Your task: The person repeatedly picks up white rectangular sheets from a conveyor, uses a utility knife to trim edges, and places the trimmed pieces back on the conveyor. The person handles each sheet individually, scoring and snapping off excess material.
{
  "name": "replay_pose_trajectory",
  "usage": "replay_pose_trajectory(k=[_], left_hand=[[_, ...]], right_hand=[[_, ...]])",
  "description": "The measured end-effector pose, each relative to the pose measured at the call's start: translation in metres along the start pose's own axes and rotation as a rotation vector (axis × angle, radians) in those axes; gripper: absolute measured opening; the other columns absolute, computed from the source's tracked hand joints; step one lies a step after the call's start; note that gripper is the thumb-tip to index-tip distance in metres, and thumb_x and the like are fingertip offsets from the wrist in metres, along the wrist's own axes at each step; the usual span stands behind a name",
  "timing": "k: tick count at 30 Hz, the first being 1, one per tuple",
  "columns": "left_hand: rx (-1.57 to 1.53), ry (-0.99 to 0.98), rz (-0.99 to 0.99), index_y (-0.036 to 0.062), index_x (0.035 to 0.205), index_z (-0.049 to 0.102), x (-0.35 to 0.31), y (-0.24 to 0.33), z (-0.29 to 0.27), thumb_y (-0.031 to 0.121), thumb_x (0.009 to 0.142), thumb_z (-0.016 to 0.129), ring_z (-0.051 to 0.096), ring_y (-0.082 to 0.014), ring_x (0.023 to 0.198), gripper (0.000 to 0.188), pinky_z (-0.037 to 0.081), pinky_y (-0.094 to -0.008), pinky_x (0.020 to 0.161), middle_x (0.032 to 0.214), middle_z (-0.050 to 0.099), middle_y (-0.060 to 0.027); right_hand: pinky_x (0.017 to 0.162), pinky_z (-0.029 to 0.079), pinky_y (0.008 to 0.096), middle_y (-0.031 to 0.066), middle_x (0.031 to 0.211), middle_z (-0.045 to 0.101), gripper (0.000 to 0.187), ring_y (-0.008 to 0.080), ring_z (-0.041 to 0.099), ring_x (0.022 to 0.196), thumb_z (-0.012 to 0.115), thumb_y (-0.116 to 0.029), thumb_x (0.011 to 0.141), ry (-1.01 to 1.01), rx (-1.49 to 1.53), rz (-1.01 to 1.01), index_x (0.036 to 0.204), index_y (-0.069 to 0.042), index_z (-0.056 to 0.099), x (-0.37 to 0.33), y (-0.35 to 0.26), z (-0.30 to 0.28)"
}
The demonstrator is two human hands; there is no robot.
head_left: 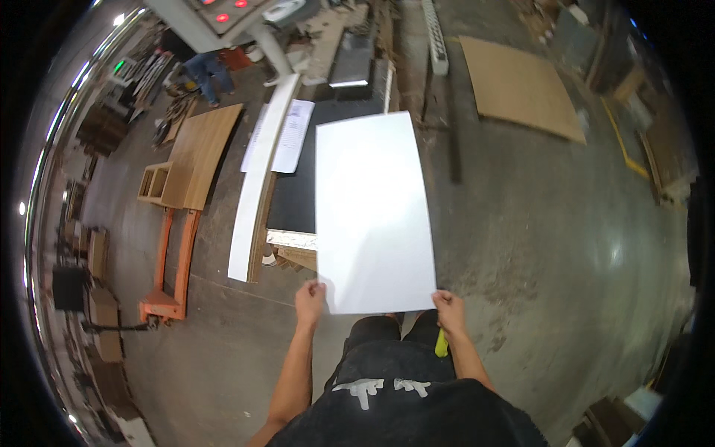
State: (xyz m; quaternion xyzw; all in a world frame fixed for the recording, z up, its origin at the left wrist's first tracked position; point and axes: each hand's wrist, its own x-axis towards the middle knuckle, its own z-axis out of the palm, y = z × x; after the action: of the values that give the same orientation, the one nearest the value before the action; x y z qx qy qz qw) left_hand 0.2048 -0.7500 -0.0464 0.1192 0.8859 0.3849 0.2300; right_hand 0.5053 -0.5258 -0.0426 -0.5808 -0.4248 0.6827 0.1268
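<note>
A large white rectangular panel [376,216] is held out in front of me by its near corners. My left hand [310,299] grips its near left corner, fingers closed on the edge. At the near right corner, my right hand [449,307] is closed on the panel too. A yellow-green object [442,343] shows beside my right wrist; its kind I cannot make out. Beyond and left of the panel lies a dark board [294,197], partly hidden by it. Along that board's left side runs a long white strip [257,190], with printed paper sheets [294,134] beside it.
To the left, an orange pallet jack [165,304] stands under wood-coloured boards [211,145]. A large brown board [521,88] lies on the floor at the far right. A machine with red lit buttons [223,15] rises at the top left. Another person's legs [208,74] show behind.
</note>
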Motion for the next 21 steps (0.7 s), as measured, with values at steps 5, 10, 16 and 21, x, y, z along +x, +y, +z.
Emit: replay_pose_trajectory(k=[5, 10, 16, 21], left_hand=[[-0.493, -0.344, -0.218, -0.0037, 0.125, 0.072, -0.074, 0.035, 0.06, 0.018, 0.102, 0.072, 0.067, -0.0118, 0.078, 0.031, 0.053, -0.03, 0.061, 0.092, 0.075, -0.0051], [-0.66, -0.557, -0.28, -0.0021, 0.119, 0.066, -0.118, 0.107, 0.149, 0.02, 0.109, 0.06, 0.068, -0.0168, 0.082, 0.025, 0.059, -0.0338, 0.069, 0.096, 0.069, -0.0083], [-0.779, -0.095, -0.415, -0.0015, 0.134, 0.062, 0.036, 0.186, 0.227, 0.024, 0.113, 0.051, 0.071, -0.0305, 0.101, 0.035, 0.06, -0.0465, 0.084, 0.114, 0.071, -0.0138], [-0.959, 0.318, -0.547, -0.0093, 0.135, 0.061, 0.119, 0.263, 0.263, 0.028, 0.116, 0.038, 0.073, -0.0366, 0.11, 0.048, 0.061, -0.0489, 0.095, 0.129, 0.072, -0.0202]], right_hand=[[0.04, 0.034, 0.026, -0.0038, 0.07, 0.057, 0.031, 0.006, 0.043, 0.046, 0.074, -0.038, 0.105, -0.24, 0.753, -0.039, 0.097, -0.008, 0.068, -0.022, -0.016, -0.101], [0.039, 0.036, 0.0249, -0.0009, 0.073, 0.062, 0.02, 0.0072, 0.046, 0.048, 0.081, -0.006, 0.096, 0.005, 0.322, -0.146, 0.101, -0.006, 0.061, -0.017, -0.035, -0.121], [0.048, 0.04, 0.0251, -0.0021, 0.08, 0.06, 0.03, 0.0072, 0.052, 0.06, 0.085, -0.008, 0.091, -0.091, 0.142, -0.335, 0.107, -0.003, 0.06, 0.038, -0.086, -0.224], [0.056, 0.042, 0.0239, -0.002, 0.083, 0.061, 0.031, 0.006, 0.054, 0.068, 0.085, -0.01, 0.092, -0.11, 0.024, -0.578, 0.11, -0.003, 0.06, 0.093, -0.12, -0.312]])
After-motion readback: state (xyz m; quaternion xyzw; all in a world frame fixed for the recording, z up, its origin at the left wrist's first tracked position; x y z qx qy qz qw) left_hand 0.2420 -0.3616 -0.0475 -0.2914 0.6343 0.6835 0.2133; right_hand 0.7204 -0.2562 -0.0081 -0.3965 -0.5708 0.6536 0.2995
